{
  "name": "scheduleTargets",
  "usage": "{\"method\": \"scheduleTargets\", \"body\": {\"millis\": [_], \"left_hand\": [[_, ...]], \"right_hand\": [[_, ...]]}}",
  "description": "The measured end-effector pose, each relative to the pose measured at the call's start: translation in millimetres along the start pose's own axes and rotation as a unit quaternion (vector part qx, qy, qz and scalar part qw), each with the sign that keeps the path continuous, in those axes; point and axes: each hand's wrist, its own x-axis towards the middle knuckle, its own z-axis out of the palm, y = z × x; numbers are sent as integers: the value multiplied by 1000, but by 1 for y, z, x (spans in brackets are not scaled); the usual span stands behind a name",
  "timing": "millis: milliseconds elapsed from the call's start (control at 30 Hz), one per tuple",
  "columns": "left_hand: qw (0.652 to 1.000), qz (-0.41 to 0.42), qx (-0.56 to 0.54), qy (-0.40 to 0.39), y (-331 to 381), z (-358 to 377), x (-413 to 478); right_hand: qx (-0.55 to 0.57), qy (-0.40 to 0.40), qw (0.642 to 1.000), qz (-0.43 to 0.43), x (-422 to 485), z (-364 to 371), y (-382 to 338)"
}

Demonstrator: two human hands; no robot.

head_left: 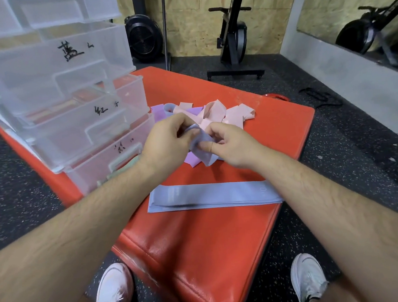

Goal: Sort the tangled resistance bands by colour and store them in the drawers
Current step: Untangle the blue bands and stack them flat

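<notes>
My left hand and my right hand both pinch a pale blue band above the red mat. A purple band hangs beneath it. Behind my hands lies a tangle of pink bands, with a purple band at its left end. Flat blue bands lie stacked on the mat nearer to me. At the left stands a clear drawer unit with handwritten labels; its drawers are pulled out, and the middle one holds red bands.
A green band shows in the lowest drawer. Black exercise machines stand at the back on the speckled floor. A black strap lies right of the mat. My two white shoes rest beside the mat's near corner.
</notes>
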Motion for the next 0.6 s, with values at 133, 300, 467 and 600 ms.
{"method": "scheduleTargets", "body": {"millis": [133, 300, 467, 600], "left_hand": [[997, -40, -53, 41, -3, -8, 1], [990, -95, -94, 51, -17, -17, 1], [979, -133, -140, 61, -22, -19, 1], [971, -160, -174, 48, -33, -21, 1]], "right_hand": [[-87, -29, 995, 27, -2, -7, 18], [-150, -51, 985, 71, -7, -22, 39], [-209, -78, 969, 111, -14, -37, 56], [-201, -90, 967, 130, -24, -44, 70]]}}
